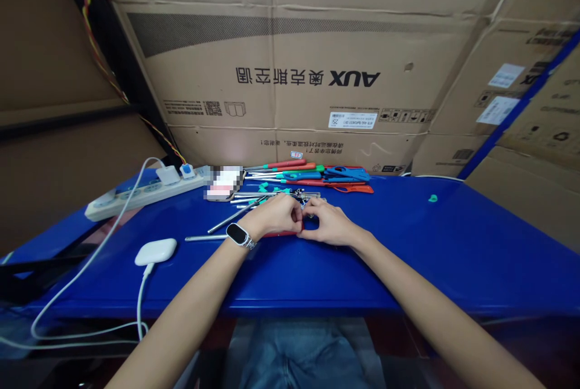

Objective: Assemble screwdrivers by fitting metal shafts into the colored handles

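Observation:
Low over the blue table, my left hand, with a watch on its wrist, is closed around a long-nosed lighter. The lighter's red handle shows under the fingers, and its metal tube points left, lying near the tabletop. My right hand meets the handle's right end, thumb and fingers curled together in a pinch. What sits between those fingertips is hidden. Just beyond both hands lie loose metal tubes with small clear and black parts and several small green pieces.
Finished-looking lighters in red, orange and blue are piled at the back. A phone, a power strip and a white earbud case on a cable are at left. One green piece lies right. A cardboard wall stands behind.

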The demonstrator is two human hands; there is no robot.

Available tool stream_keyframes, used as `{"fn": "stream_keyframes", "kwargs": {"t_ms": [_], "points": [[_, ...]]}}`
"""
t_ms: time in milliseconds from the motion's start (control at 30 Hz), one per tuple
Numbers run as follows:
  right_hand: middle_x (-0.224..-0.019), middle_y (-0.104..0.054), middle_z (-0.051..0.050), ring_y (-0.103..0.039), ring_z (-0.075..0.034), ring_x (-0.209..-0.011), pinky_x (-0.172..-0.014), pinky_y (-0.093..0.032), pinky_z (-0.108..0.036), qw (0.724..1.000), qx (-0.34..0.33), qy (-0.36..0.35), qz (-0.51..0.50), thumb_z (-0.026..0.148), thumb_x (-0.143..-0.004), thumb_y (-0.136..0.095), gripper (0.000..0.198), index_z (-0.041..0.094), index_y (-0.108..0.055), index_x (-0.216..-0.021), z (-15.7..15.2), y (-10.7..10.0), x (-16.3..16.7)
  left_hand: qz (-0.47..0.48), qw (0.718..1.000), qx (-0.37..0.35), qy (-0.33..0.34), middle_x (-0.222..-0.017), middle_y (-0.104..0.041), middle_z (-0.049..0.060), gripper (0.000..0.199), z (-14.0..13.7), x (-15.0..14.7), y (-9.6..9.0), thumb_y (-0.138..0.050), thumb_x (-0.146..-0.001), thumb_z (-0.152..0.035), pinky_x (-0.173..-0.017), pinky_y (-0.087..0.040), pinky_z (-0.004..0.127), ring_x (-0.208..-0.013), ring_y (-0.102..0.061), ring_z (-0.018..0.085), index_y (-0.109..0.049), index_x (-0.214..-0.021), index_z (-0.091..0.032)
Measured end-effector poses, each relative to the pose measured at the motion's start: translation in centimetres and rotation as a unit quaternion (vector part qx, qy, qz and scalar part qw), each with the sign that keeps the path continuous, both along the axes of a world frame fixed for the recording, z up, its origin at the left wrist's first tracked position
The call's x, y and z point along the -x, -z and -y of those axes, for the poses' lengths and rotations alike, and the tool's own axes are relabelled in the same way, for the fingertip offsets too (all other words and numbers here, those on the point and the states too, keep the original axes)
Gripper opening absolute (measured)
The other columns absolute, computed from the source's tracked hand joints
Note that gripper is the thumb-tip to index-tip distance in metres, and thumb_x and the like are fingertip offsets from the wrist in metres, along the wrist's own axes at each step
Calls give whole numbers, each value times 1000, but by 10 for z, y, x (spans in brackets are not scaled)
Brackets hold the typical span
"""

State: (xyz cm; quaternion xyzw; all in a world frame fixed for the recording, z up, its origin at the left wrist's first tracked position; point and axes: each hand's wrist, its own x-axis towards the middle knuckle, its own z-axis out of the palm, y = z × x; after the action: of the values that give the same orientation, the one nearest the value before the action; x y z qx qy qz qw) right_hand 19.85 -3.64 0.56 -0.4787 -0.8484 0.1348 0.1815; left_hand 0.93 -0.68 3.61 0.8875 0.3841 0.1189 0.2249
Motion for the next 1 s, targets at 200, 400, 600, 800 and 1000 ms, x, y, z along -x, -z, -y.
{"fn": "stream_keyframes", "kwargs": {"t_ms": [200,400,600,800,1000], "points": [[-96,-64,-2,-61,-17,-88,-75,-47,-29,980,33,-9,-198,39,-75,-75,29,20,-65,-94,-6,-2,-6,115,993,-21,-7,-71,-70,2,7,-1,0,-9,-67,-67,-18,-61,-45,23,-65,-62,14,-70,-73,-16],[-91,-71,-3,-66,-16,-70,-53,-52,-25,848,162,-15,-504,47,-67,-80,47,21,-57,-99,-9,-11,-4,257,964,-63,-19,-85,-72,5,19,2,2,-30,-64,-83,-31,-70,-49,26,-75,-63,14,-72,-86,-14],[-88,-73,-2,-72,-19,-69,-46,-51,-24,763,169,25,-624,50,-68,-79,49,23,-58,-103,-12,-17,-4,361,931,-29,-36,-87,-72,7,28,-2,23,-39,-64,-87,-41,-71,-50,27,-78,-63,15,-70,-91,-14],[-76,-70,-2,-63,-14,-57,-46,-51,-24,744,193,50,-638,60,-72,-73,49,20,-65,-98,-11,-18,2,335,940,-41,-44,-81,-70,4,24,-5,25,-33,-66,-85,-37,-66,-47,25,-72,-61,13,-69,-88,-14],[-60,-63,1,-54,-11,-47,-43,-47,-22,764,246,44,-595,59,-70,-76,44,18,-69,-84,-6,-9,13,245,964,-107,13,-80,-70,2,7,-7,10,-9,-64,-81,-21,-70,-48,24,-72,-61,12,-67,-82,-15]]}}
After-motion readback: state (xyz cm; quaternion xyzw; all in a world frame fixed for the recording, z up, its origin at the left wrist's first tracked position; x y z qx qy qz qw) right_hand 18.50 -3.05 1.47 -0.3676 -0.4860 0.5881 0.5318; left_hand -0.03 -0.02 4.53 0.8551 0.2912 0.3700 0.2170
